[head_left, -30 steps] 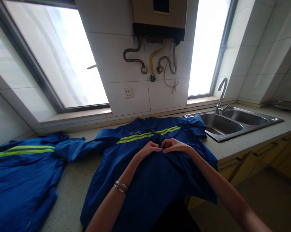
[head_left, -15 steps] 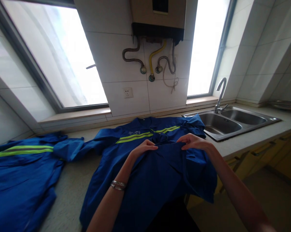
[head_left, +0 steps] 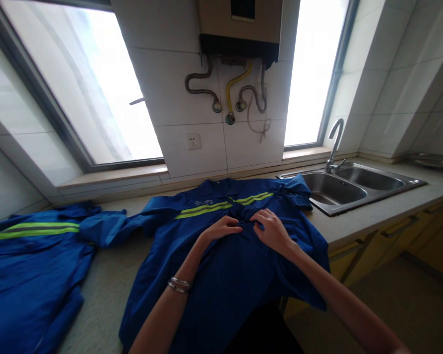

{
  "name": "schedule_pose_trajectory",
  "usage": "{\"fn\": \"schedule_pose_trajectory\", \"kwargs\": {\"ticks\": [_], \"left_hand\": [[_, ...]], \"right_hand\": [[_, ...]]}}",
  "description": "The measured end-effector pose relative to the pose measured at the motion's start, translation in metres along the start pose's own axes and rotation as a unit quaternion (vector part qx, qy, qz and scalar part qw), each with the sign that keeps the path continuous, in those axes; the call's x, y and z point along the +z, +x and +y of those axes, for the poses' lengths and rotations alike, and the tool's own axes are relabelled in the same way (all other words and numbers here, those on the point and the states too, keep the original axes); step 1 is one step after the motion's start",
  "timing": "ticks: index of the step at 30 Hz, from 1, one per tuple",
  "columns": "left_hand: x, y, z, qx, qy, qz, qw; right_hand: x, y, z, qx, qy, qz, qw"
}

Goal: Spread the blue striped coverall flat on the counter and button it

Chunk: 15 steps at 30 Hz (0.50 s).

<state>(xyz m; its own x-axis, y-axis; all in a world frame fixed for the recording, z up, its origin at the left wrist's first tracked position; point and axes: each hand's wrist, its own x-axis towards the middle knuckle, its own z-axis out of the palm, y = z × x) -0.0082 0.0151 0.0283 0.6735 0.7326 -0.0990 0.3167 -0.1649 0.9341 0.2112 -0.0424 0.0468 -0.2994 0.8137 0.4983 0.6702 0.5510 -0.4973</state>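
A blue work jacket (head_left: 162,246) with yellow-green reflective stripes lies spread on the counter, its collar toward the wall and its lower part hanging over the front edge. My left hand (head_left: 221,228) pinches the jacket's front near the middle, below the stripe. Close beside it, my right hand (head_left: 273,231) grips the same front with bent fingers. Fabric bunches up between the two hands. Whatever detail lies under the fingertips is too dark and small to make out.
Another blue striped jacket (head_left: 30,265) lies on the counter (head_left: 107,280) at left. A steel double sink (head_left: 348,211) with a tap (head_left: 335,142) is set in at right. A water heater (head_left: 239,24) with pipes hangs on the wall above a socket (head_left: 194,141).
My right hand has moved left along the jacket's front, close to my left hand. The cloth stretched between them has slackened and dropped. My left hand has barely moved.
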Motion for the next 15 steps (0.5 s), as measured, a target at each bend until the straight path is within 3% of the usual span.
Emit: {"fn": "schedule_pose_trajectory", "kwargs": {"ticks": [4,10,15], "left_hand": [[0.001,0.005,-0.009,0.043,0.015,-0.017,0.999],[0.001,0.005,-0.008,0.062,0.038,-0.03,0.997],[0.006,0.01,-0.01,0.04,0.045,0.004,0.998]], "right_hand": [[0.025,0.002,-0.01,-0.051,0.053,-0.049,0.996],[0.031,0.01,0.011,-0.022,0.144,-0.065,0.987],[0.028,0.012,0.015,0.046,0.159,-0.112,0.98]]}}
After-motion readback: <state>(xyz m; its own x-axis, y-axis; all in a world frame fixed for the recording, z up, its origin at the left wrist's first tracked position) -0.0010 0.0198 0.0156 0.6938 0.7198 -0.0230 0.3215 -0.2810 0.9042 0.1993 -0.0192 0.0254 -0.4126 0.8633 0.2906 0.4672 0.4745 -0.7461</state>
